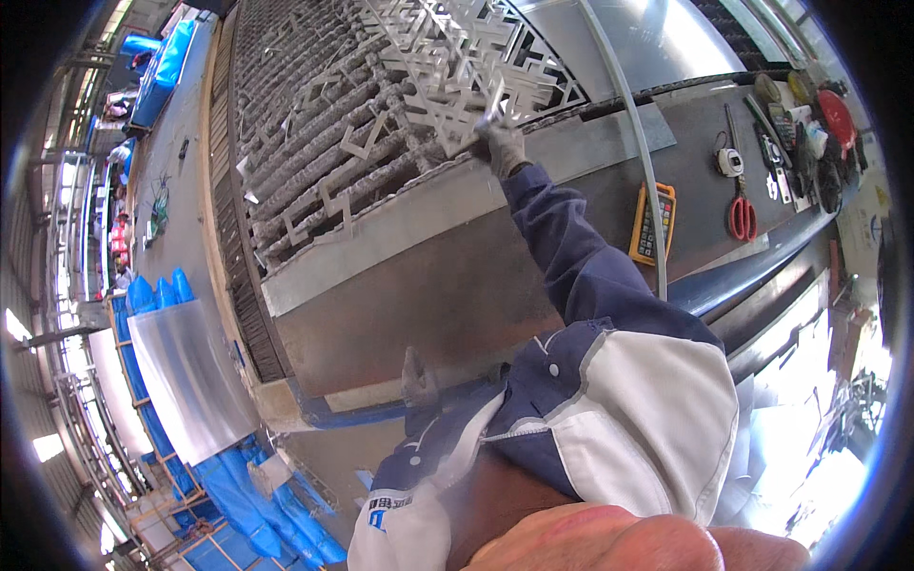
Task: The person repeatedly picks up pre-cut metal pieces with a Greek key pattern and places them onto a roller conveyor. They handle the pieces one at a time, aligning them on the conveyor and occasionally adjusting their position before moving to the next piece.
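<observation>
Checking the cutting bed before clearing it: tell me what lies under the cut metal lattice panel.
Under the cut lattice panel, gripped at its edge by the gloved right hand, runs a bed of rough grey slats with loose cut pieces. What is beneath the panel's solid parts is covered.

Metal fabrication workshop

A slatted cutting bed (pixel 314 124) carries cut sheet-metal lattice (pixel 457 67); on the right, red-handled scissors (pixel 742 214), a tape measure (pixel 730 162) and a yellow handheld controller (pixel 653 224) lie on the steel bench (pixel 457 285); a bare metal sheet (pixel 186 376) sits left.

Slatted cutting bed (pixel 314 124) carries cut metal lattice (pixel 457 67)
</observation>
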`<state>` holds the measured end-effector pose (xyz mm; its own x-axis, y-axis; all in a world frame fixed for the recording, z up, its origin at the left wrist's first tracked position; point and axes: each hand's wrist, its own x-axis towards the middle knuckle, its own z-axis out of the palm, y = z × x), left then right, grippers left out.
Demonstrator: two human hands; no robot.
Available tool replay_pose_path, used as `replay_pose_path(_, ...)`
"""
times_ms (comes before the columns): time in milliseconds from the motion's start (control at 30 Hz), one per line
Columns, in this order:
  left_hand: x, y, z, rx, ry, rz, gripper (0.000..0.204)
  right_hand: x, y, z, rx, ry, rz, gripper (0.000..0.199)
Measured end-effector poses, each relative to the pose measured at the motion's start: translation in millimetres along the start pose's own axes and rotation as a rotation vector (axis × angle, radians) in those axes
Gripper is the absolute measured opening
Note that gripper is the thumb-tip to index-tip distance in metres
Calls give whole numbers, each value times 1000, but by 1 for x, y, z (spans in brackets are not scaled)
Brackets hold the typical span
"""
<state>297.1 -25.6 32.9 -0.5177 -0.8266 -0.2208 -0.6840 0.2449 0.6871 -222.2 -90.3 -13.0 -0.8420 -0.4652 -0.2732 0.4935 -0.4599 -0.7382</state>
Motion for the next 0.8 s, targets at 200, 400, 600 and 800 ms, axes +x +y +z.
replay_pose_path(200,51,24,2,6,45,146,46,-53,10,21,-94,-309,10,24)
replay_pose_path(400,167,101,19,-576,101,-8,54,-123,24,19,87,-157,519,25)
replay_pose_path(600,235,107,71,-1630,-460,-200,55,-187,20,-7,21,-262,621,34)
replay_pose_path(800,230,112,99,-1283,-78,-328,42,-216,-44,-25,-1088,-385,447,40)
